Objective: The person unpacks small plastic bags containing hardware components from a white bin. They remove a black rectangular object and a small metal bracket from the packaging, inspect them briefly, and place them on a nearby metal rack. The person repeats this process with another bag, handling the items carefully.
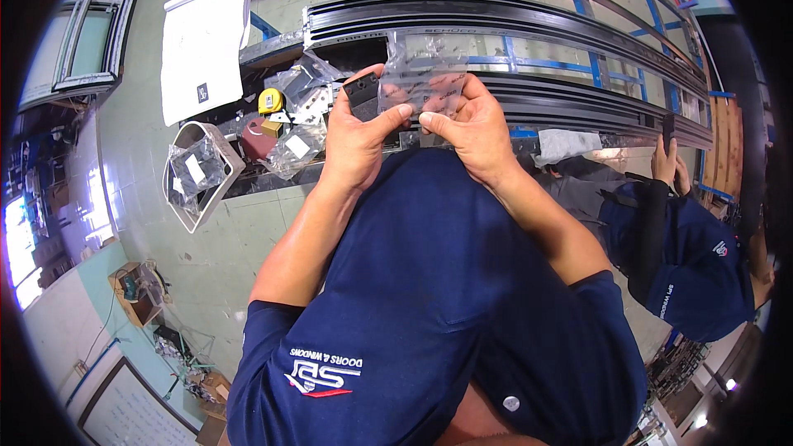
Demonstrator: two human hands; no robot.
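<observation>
A clear plastic bag [426,73] with faint printing is stretched between my two hands, in front of my chest. My left hand [360,136] pinches its left side, thumb on top. A black piece with small holes [361,89] lies against the fingers of that same hand. With thumb and bent fingers, my right hand [477,130] grips the bag's lower right side. Any contents of the bag are hard to make out. Left of my hands, small hardware bags [299,145], a yellow tape measure [270,100] and metal plates lie on the bench.
Long black profiles [512,21] run to the right on a blue frame [582,0]. A white sheet [206,45] hangs at the left, above a pale open-topped holder [221,167] with bagged parts. At the right, a co-worker [686,256] touches the profiles' end.
</observation>
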